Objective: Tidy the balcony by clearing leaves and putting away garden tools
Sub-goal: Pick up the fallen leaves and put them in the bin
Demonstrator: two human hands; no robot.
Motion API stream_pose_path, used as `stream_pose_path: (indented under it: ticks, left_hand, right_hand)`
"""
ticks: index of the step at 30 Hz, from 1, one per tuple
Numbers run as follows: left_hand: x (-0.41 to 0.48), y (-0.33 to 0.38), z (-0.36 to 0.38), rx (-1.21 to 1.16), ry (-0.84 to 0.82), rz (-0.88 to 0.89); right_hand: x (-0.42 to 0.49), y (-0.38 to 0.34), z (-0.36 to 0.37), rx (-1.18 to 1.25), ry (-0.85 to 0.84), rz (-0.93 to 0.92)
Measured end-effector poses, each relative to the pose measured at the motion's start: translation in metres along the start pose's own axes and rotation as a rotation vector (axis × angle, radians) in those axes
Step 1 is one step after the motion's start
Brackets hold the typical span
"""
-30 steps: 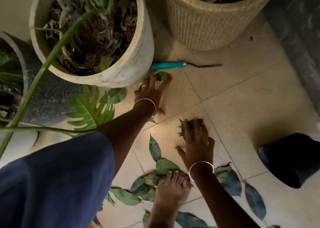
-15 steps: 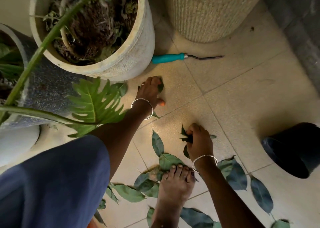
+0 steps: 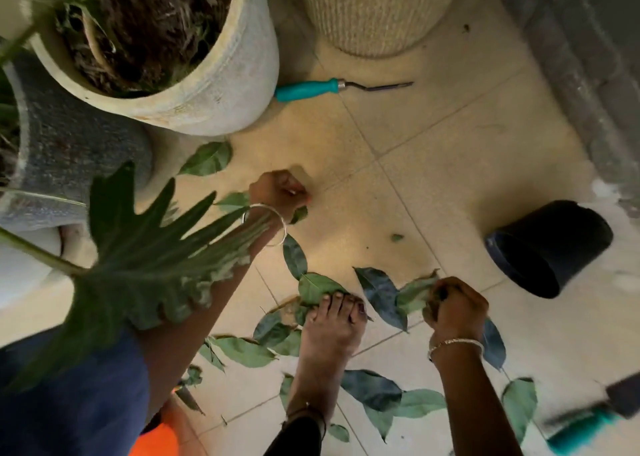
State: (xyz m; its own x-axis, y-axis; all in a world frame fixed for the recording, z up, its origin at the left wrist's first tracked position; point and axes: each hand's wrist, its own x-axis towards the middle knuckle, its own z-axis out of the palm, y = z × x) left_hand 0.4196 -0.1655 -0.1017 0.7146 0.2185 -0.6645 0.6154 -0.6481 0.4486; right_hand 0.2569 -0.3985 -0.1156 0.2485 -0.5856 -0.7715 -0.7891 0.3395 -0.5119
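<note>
Several green fallen leaves point(image 3: 382, 294) lie scattered on the tiled floor around my bare foot point(image 3: 332, 331). My right hand point(image 3: 453, 308) is fisted round a bunch of leaves just right of the toes. My left hand point(image 3: 278, 191) is curled above the floor near the white pot, with leaf edges point(image 3: 299, 214) showing at its wrist. One leaf point(image 3: 207, 159) lies loose beside the pot. A teal-handled garden tool point(image 3: 337, 88) lies on the floor between the pots. Another teal-handled tool point(image 3: 585, 424) sits blurred at the bottom right.
A white plant pot point(image 3: 214, 88) stands at the top left, a ribbed cream pot point(image 3: 374, 16) at the top centre and a grey pot point(image 3: 69, 154) at the left. A large split leaf point(image 3: 145, 261) overhangs my left arm. A black bucket point(image 3: 547, 248) lies tipped at the right.
My right hand has moved down and right, gathering more leaves into its fist. My left hand has pulled back from the pot with its fingers curled in. The view shifted, revealing the second tool.
</note>
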Motion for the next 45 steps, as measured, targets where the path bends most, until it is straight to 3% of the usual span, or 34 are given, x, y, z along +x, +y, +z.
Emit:
stream_pose_path:
  ticks: [4,9,13,18,20,24,26,33,38,41,45]
  left_hand:
    - [-0.038,-0.036,0.037,-0.181,-0.115,-0.083]
    - [-0.093,-0.049,0.095,-0.173,-0.363,0.045]
    - [-0.119,-0.042,0.135,-0.215,-0.262,0.018]
    - [-0.129,-0.043,0.161,-0.164,-0.102,0.15]
    - [-0.136,-0.04,0.164,-0.044,-0.133,0.215]
    - [-0.136,-0.044,0.166,0.554,-0.191,0.396]
    - [-0.128,-0.052,0.167,0.745,-0.202,0.424]
    - [-0.121,-0.055,0.173,1.011,-0.249,0.608]
    - [-0.142,-0.041,0.144,0.637,-0.179,0.509]
    - [-0.164,-0.023,0.11,0.331,-0.181,0.299]
    - [-0.218,0.026,0.043,-0.289,-0.231,-0.006]
  right_hand:
    - [0.005,0.009,-0.036,0.121,0.083,0.169]
    - [0.013,0.025,-0.066,-0.2,0.239,-0.022]
    - [0.014,0.036,-0.089,-0.373,0.354,-0.112]
    - [0.008,0.05,-0.108,-0.503,0.291,-0.091]
    - [0.01,0.057,-0.112,-0.503,0.226,-0.091]
    - [0.019,0.071,-0.11,-0.581,0.11,-0.119]
    - [0.024,0.073,-0.107,-0.616,0.082,-0.127]
    - [0.025,0.083,-0.107,-0.689,0.039,-0.18]
    - [-0.01,0.089,-0.12,-0.413,0.054,0.033]
    - [-0.047,0.064,-0.129,-0.193,0.033,0.244]
    - [-0.113,0.009,-0.135,0.144,-0.029,0.385]
